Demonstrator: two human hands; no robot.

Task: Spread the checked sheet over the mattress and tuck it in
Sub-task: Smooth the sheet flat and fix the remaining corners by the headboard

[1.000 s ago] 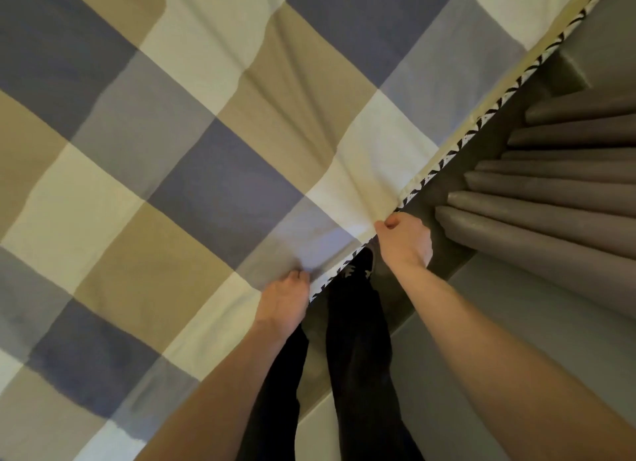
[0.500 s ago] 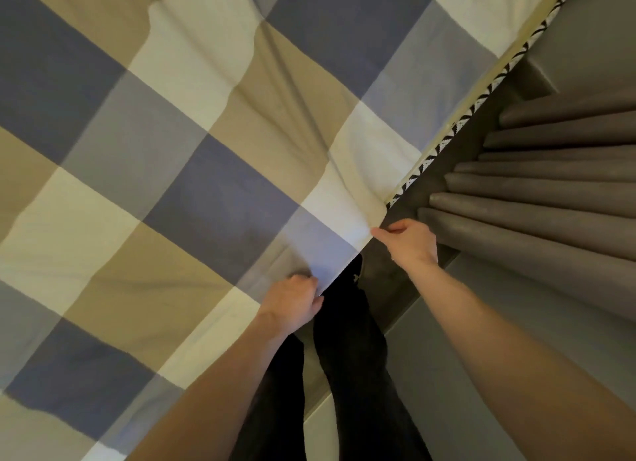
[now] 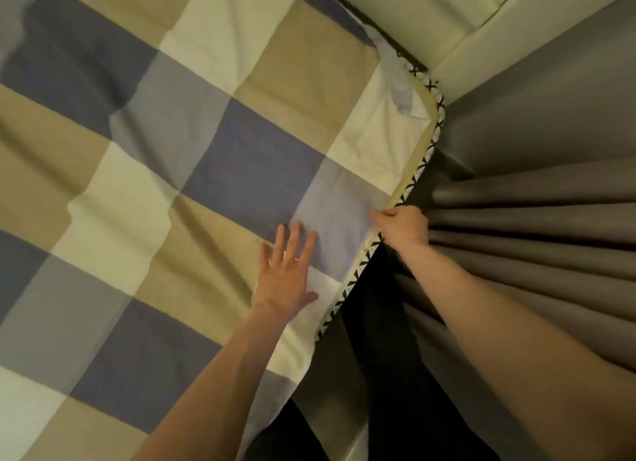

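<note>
A bed is filling most of the view, and the checked sheet (image 3: 213, 171) is lying spread over the mattress (image 3: 434, 133), covering its top in squares of cream, tan, grey and blue-grey. Shallow creases are running across the cloth. Along the right side the mattress's cream rim and black-and-white crossed trim are showing bare, and at the far corner the sheet is bunching up short of the rim. Nearer the person, the sheet's edge is hanging down over the side. A cream panel (image 3: 430, 13) is standing behind the bed's far end, a grey wall (image 3: 550, 81) is meeting it, and a grey curtain (image 3: 533, 226) is falling in deep folds just beside the mattress. Dark trousers (image 3: 371, 323) are showing between bed and curtain.

There is one sheet, one mattress, one curtain and two hands.

The left hand (image 3: 285, 267) is lying flat on the sheet near the edge, fingers straight and spread, palm pressing down, forearm reaching in from below. The right hand (image 3: 402, 226) is grasping the sheet at the mattress rim, thumb on top, fingers curling over the side, its back turned toward the curtain.
</note>
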